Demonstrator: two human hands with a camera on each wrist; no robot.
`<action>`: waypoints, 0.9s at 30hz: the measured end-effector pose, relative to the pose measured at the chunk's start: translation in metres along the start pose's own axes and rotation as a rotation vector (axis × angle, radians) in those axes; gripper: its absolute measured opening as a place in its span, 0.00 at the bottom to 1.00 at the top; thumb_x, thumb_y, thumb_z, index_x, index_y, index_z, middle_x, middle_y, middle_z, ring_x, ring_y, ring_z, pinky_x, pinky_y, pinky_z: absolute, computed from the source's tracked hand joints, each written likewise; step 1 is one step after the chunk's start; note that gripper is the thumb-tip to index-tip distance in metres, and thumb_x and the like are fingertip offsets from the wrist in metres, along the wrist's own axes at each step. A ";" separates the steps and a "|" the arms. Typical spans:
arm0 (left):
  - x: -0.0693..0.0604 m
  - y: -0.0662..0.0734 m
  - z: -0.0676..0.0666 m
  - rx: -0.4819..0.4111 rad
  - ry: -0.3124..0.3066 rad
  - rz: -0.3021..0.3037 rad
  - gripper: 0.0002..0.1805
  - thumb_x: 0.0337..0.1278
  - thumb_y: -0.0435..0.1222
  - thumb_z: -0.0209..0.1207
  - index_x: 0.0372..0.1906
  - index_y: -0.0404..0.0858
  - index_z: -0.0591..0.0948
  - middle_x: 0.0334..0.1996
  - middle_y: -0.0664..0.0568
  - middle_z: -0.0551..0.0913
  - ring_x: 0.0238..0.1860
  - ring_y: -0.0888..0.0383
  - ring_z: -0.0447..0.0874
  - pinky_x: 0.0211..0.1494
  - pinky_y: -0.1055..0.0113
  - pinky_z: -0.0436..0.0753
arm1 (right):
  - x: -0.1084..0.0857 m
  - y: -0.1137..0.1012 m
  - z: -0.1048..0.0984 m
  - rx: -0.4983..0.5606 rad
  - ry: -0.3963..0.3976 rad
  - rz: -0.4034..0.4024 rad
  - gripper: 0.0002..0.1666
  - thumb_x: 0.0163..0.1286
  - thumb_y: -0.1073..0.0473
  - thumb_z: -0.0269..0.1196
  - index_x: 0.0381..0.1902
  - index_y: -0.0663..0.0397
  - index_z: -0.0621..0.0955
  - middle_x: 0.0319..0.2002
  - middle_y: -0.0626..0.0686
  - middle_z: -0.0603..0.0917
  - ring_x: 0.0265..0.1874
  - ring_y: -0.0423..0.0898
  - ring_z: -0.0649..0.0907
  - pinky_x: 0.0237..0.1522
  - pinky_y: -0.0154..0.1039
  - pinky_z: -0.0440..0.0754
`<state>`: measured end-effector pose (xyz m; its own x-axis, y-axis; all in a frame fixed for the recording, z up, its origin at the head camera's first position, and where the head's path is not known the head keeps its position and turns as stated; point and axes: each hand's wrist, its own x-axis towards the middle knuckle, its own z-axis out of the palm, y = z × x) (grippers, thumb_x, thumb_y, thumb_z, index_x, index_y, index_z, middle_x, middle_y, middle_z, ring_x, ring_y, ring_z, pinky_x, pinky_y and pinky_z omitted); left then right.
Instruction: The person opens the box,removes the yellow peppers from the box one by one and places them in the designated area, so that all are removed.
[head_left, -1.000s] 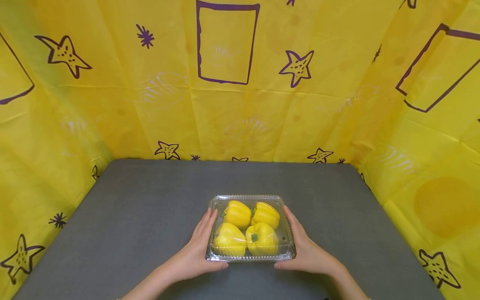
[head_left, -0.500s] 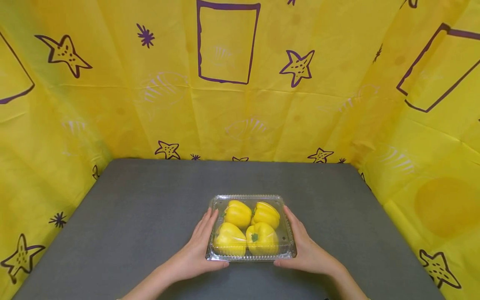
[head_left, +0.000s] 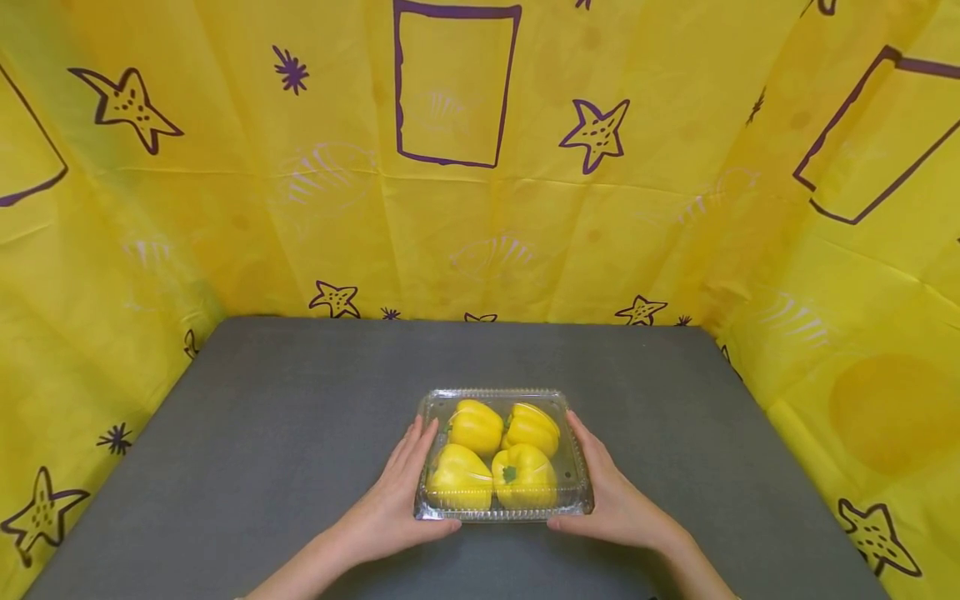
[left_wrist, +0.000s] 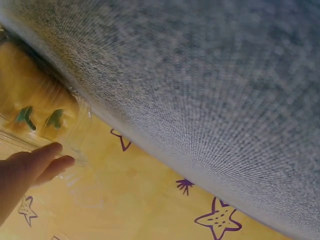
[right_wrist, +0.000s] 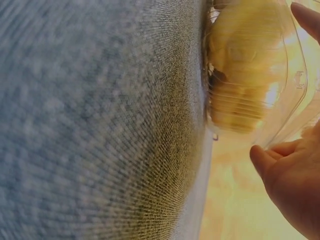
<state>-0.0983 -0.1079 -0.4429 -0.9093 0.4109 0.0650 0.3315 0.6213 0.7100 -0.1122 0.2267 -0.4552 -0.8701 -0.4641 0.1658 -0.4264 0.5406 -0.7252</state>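
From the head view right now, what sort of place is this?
Probably a small draped booth or staged work area, though I can't be sure. Printed yellow cloth surrounds three sides of a grey-topped table, and a clear lidded container of yellow peppers is in front.

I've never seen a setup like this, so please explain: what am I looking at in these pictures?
There's no machine here, just a person's bare left hand and right hand. The wide picture comes from a camera worn on the head, looking forward and down. The two tilted close-ups come from cameras on the wrists, one each. On the dark grey table sits a clear container with four yellow peppers inside. The hands hold it from either side. Behind hangs a yellow patterned backdrop.
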 end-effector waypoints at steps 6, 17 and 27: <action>0.001 0.003 0.002 0.060 0.044 -0.012 0.67 0.37 0.54 0.75 0.79 0.43 0.47 0.77 0.41 0.38 0.76 0.43 0.38 0.66 0.36 0.60 | 0.001 -0.002 0.000 -0.008 0.013 0.007 0.76 0.46 0.37 0.77 0.79 0.48 0.42 0.77 0.53 0.47 0.73 0.57 0.54 0.61 0.69 0.61; 0.003 0.006 0.007 0.130 0.115 0.007 0.68 0.33 0.57 0.75 0.78 0.41 0.49 0.76 0.38 0.42 0.75 0.43 0.44 0.63 0.39 0.66 | 0.001 -0.001 0.001 -0.040 0.019 0.009 0.75 0.46 0.36 0.76 0.79 0.48 0.43 0.77 0.55 0.49 0.72 0.58 0.57 0.60 0.68 0.64; 0.004 0.008 0.009 0.156 0.150 -0.002 0.68 0.31 0.59 0.74 0.78 0.40 0.50 0.76 0.39 0.45 0.75 0.44 0.47 0.61 0.39 0.70 | 0.001 -0.001 0.001 -0.071 0.077 -0.005 0.75 0.42 0.35 0.78 0.79 0.48 0.48 0.76 0.53 0.53 0.71 0.56 0.60 0.60 0.66 0.65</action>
<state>-0.0967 -0.0951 -0.4433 -0.9334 0.3129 0.1758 0.3540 0.7223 0.5942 -0.1124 0.2250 -0.4547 -0.8832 -0.4132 0.2218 -0.4448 0.5882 -0.6754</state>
